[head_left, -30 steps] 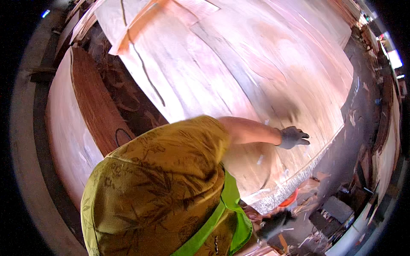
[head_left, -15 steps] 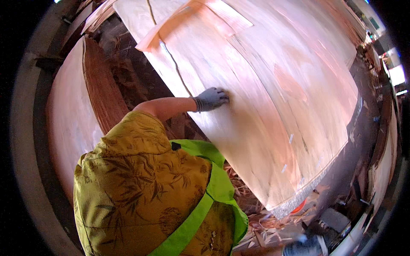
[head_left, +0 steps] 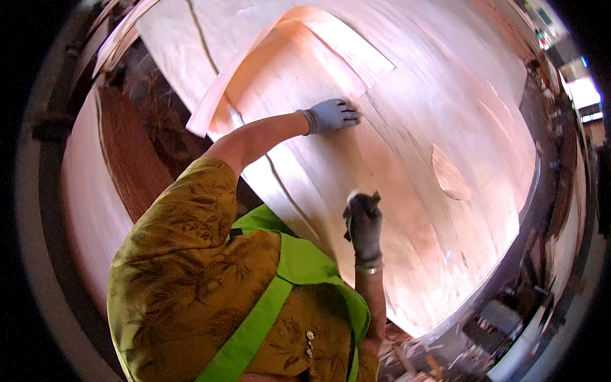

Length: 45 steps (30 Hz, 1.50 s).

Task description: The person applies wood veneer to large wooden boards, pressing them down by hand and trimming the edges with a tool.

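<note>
A broad stack of pale wood veneer sheets spreads before me. My left hand in a light grey glove lies on the top sheet, fingers stretched out and pointing right, with nothing in them. Nearer to me, my right hand in a darker glove is closed in a fist over the sheet. A bit of something whitish shows at its top, too small to name. Beyond my left hand, a raised, curling piece of veneer arches over the sheet. An oval loose-looking veneer patch lies to the right.
At the left stands another veneer stack with a dark reddish layered side. A dark gap with scraps lies between the stacks. Wood splinters litter the floor at the lower right, near a grey box-like thing.
My left hand has slid farther away and slightly right across the sheet. My right hand has come up from the blurred lower edge to above the sheet, closed. The view has shifted.
</note>
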Tool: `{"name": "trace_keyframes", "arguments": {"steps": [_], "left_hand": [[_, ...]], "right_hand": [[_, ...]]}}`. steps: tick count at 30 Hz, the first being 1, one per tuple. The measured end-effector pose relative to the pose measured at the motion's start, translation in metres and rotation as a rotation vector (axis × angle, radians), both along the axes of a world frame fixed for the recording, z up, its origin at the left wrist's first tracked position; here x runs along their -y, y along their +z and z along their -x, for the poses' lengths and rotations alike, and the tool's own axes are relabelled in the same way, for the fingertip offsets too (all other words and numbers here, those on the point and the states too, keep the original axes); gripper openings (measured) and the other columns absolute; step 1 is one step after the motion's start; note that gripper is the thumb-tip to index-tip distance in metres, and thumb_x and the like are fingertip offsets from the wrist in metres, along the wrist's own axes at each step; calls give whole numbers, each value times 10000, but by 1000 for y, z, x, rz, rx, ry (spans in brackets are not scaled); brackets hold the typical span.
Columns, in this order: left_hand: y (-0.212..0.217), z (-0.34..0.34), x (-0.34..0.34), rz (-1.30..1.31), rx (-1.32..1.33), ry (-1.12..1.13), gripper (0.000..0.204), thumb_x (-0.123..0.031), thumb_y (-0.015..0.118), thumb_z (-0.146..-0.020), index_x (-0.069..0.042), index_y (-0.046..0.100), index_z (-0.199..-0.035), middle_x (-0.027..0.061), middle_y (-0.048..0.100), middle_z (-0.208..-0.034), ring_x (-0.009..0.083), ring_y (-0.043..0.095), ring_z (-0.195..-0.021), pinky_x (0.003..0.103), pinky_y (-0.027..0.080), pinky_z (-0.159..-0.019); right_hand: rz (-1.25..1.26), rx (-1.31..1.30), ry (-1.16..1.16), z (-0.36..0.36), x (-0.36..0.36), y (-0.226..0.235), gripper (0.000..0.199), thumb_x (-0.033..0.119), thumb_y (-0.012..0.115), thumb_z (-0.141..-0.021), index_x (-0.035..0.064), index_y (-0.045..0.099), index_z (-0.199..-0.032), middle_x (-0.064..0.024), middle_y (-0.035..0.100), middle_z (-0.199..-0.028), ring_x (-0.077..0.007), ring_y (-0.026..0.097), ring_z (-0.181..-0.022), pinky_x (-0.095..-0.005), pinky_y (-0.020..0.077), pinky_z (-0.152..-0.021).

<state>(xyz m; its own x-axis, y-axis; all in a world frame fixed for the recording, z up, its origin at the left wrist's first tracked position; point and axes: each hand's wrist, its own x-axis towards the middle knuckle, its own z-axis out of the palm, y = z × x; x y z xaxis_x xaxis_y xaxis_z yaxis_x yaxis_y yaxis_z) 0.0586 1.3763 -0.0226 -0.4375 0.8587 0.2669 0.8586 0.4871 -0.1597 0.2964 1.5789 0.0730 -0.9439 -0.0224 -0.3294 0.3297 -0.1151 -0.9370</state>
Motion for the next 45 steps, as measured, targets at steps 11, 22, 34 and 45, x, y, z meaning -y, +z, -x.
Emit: {"name": "trace_keyframes", "arguments": {"steps": [11,22,34,45], "left_hand": [[8,42,30,-284,192,-29,336,-188,473,-824,-39,550,-1115,117,518,-1184,303,468,-1119,414,418,-904],[1,49,14,-71,289,-243,296,-240,537,-805,-159,574,-1087,120,457,-1265,299,478,-1114,432,420,-873],[18,-19,-144,-229,316,-405,392,-148,462,-822,-134,449,-1214,119,531,-1161,296,555,-957,425,464,-749],[-10,-50,-178,-122,203,-348,308,-225,455,-802,-215,566,-1088,54,467,-1231,254,475,-1070,407,441,-801]], "right_hand": [[-61,291,-478,202,69,-95,170,172,550,-846,32,581,-755,-5,515,-651,-109,460,-554,-254,360,-488],[-298,412,-316,146,108,-108,118,168,602,-801,56,599,-764,17,516,-585,-94,414,-443,-256,345,-402],[-464,419,-626,92,-107,-92,176,178,590,-818,12,625,-864,18,523,-608,-91,440,-468,-234,351,-416],[80,473,-633,34,-49,-88,138,197,582,-819,82,594,-742,20,477,-536,-82,397,-391,-236,304,-357]]}}
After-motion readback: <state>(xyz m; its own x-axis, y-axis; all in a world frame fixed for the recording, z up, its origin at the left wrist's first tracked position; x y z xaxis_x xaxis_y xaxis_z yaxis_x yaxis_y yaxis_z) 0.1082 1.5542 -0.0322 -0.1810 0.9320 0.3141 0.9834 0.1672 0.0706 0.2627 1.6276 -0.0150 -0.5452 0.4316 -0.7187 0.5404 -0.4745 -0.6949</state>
